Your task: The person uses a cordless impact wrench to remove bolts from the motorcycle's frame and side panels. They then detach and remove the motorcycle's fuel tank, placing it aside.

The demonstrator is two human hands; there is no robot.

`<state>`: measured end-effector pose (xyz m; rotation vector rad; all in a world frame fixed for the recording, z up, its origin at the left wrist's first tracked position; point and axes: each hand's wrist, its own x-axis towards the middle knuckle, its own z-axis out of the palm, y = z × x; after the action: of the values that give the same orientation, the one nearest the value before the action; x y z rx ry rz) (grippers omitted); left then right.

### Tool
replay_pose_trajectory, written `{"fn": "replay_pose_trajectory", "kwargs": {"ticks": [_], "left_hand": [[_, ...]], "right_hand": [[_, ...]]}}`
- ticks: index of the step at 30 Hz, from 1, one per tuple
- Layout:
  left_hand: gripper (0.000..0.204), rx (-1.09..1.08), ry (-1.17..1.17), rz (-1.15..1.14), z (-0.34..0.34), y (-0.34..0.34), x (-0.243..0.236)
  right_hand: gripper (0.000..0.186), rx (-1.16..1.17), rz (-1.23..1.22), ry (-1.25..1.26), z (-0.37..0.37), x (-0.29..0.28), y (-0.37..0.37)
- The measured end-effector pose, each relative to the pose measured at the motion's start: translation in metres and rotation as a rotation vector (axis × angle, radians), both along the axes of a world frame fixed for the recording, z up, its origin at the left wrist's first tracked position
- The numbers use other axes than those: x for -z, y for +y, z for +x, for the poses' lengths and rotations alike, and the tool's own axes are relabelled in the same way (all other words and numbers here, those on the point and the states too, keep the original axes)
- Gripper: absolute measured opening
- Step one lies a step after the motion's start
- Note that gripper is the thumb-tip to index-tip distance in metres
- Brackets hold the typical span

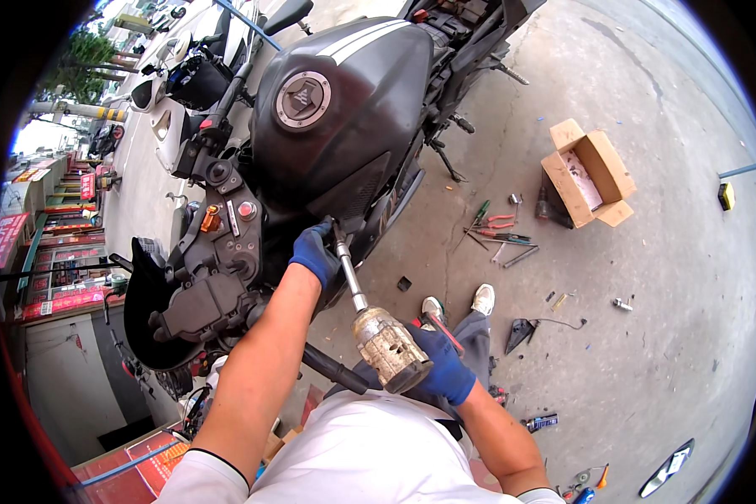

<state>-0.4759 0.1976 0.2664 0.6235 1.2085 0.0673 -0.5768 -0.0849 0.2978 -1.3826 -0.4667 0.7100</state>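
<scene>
Looks like we're lining up the impact wrench (386, 344) at the motorcycle (344, 118), right hand (441, 365) fingers clamped on it, left hand (315, 254) grip unclear; next needs the shaft (352, 275) square.

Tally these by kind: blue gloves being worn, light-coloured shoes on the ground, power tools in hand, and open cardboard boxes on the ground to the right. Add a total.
Blue gloves: 2
Light-coloured shoes: 2
Power tool: 1
Open cardboard box: 1
Total: 6
</scene>
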Motion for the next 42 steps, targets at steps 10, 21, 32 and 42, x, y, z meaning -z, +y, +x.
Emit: {"fn": "replay_pose_trajectory", "kwargs": {"ticks": [10, 21, 32, 42], "left_hand": [[0.016, 0.002, -0.046, -0.049, -0.004, 0.020, 0.025], [0.009, -0.082, -0.037, 0.031, 0.002, 0.006, 0.010], [0.008, -0.093, -0.067, -0.026, 0.003, 0.007, 0.009], [0.007, -0.098, -0.051, -0.031, 0.001, 0.009, 0.016]], "right_hand": [[0.040, 0.079, -0.117, -0.673, 0.024, 0.016, -0.014], [0.052, -0.038, -0.195, -0.273, 0.016, -0.032, -0.002], [0.048, -0.102, -0.318, -0.314, 0.002, -0.043, 0.026], [0.053, 0.098, -0.294, -0.504, -0.005, -0.041, 0.027]]}}
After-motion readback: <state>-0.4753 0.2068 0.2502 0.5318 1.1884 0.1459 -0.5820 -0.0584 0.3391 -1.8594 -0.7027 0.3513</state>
